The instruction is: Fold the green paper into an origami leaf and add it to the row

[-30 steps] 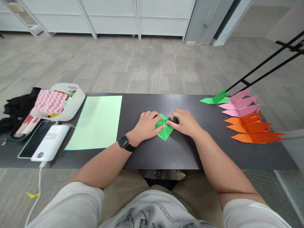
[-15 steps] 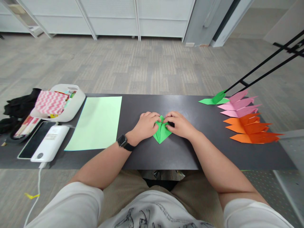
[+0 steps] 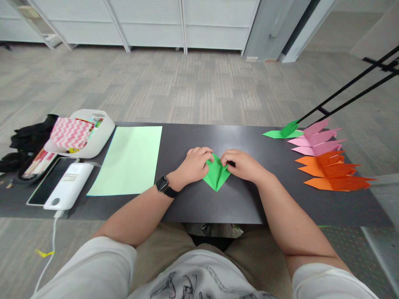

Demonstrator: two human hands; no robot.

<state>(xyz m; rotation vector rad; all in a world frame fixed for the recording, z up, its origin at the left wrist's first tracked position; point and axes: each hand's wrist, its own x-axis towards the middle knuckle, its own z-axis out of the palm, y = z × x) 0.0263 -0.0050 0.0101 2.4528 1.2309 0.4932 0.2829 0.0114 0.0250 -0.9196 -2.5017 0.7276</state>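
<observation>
A partly folded green origami paper (image 3: 215,174) lies on the dark table in front of me, one corner pointing toward me and creases running down its middle. My left hand (image 3: 197,163), with a black watch on the wrist, pinches its left edge between thumb and fingers. At the opposite edge, my right hand (image 3: 240,164) has its fingers curled closed on a flap of the same paper. The fingertips hide the paper's side corners.
Pale green sheets (image 3: 126,162) lie left of my hands. Further left are a white power bank (image 3: 67,187) with a cable, a phone (image 3: 46,187) and a white basket (image 3: 101,139). Folded orange cranes (image 3: 336,171), pink cranes (image 3: 318,141) and a green crane (image 3: 285,131) line the right end.
The right side of the green paper has been lifted and shifted by my right hand, so more of its inner face shows. My left hand stays at its edge. The view has shifted slightly.
</observation>
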